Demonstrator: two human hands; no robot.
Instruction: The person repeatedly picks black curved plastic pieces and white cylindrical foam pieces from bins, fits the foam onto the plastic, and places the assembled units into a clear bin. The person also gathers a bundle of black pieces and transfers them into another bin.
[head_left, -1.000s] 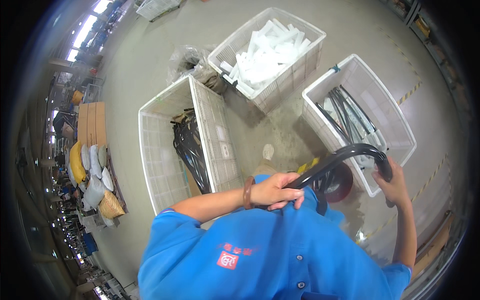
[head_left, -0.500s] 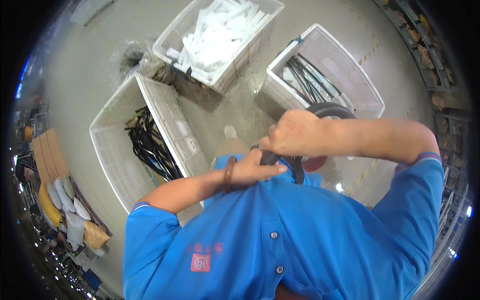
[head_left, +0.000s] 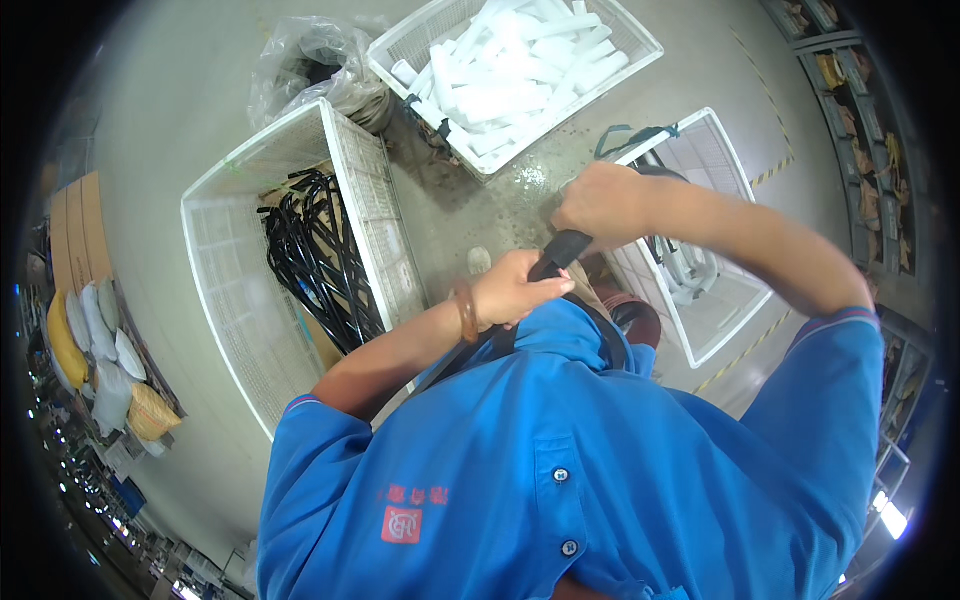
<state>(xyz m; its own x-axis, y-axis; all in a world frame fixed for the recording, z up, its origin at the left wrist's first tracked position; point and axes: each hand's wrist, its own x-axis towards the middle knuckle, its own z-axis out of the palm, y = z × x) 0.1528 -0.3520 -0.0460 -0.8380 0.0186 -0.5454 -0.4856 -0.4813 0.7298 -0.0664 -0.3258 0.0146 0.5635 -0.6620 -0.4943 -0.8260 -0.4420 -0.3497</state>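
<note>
Both my hands are closed on a long black bar or tube, its exact kind unclear. Its thicker black end section (head_left: 566,250) shows between them. My left hand (head_left: 512,290), with a brown bracelet on the wrist, wraps round it in front of my waist. Farther out and to the right, my right hand (head_left: 606,206) makes a fist at the upper end of that section, and its fingertips are hidden. A thin dark length runs down from my left hand along my forearm. Another black curved piece (head_left: 660,173) shows just behind my right hand; whether it joins the bar I cannot tell.
On the left stands a white crate (head_left: 215,290) holding black bent tubes (head_left: 315,250). A far white crate (head_left: 640,62) is heaped with white tubes (head_left: 510,75). At right another white crate (head_left: 738,330) holds dark and clear pieces. A clear plastic bag (head_left: 285,75) lies behind.
Both hands have moved farther out from my body, my right hand mostly upward. More of the black section shows between them. The view has shifted, so the crates sit differently in it.
</note>
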